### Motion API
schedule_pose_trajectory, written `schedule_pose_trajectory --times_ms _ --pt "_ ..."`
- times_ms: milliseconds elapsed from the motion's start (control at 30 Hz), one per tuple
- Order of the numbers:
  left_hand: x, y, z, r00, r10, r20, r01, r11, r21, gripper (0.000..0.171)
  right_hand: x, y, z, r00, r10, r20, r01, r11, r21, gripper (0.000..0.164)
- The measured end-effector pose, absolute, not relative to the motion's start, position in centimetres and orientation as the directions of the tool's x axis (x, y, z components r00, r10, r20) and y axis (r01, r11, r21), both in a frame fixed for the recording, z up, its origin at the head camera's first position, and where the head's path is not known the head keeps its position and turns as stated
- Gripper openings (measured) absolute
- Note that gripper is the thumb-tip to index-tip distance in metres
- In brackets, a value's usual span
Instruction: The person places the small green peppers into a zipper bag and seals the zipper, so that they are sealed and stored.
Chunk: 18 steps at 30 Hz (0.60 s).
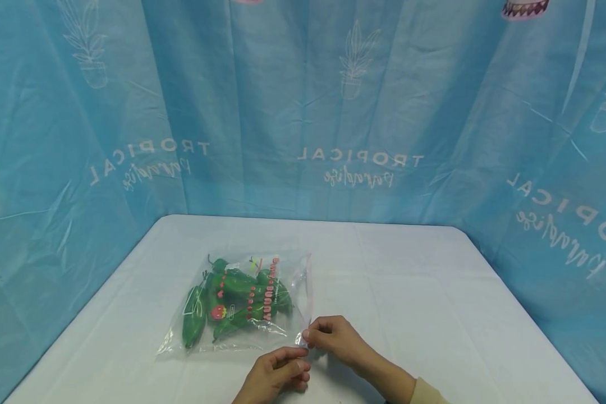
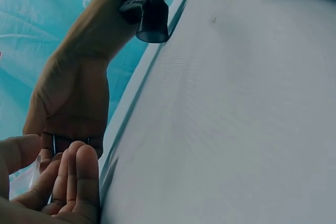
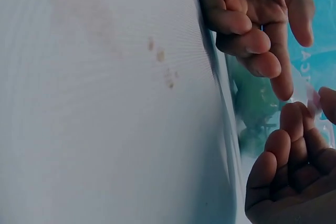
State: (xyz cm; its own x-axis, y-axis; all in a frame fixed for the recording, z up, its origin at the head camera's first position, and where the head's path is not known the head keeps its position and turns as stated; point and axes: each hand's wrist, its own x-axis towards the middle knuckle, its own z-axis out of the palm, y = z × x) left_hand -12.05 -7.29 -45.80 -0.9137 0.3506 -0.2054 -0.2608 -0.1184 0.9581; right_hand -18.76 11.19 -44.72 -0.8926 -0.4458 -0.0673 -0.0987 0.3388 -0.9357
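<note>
A clear zip bag (image 1: 300,280) with a pink top edge and red printing lies on the table, its top edge to the right. Several green chili peppers (image 1: 194,317) are inside. My right hand (image 1: 335,336) pinches the bag's near right corner between thumb and index finger; the pinched pink edge (image 3: 314,100) also shows in the right wrist view. Just below that corner is my left hand (image 1: 275,375), its index finger reaching to the corner and its thumb apart from it. In the left wrist view my left hand (image 2: 58,187) faces the right hand (image 2: 73,98).
A white-covered table (image 1: 409,275) extends around the bag. Blue curtains (image 1: 303,112) with white printing hang behind it and along both sides. A black wrist camera (image 2: 149,19) sits on the right forearm.
</note>
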Motion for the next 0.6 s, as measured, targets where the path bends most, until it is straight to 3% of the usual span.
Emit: schedule_pose_trajectory --times_ms 333,600 --pt "-12.5 -6.3 -46.2 -0.937 0.282 -0.204 -0.263 -0.188 0.946 0.045 -18.6 10.9 -44.8 -0.897 -0.437 -0.063 -0.036 0.215 -0.976 0.026" --pt "-12.8 -5.7 -46.0 -0.959 0.190 -0.208 -0.250 -0.232 0.940 0.032 -18.5 10.8 -44.8 -0.896 -0.439 -0.064 -0.023 0.190 -0.982 0.027"
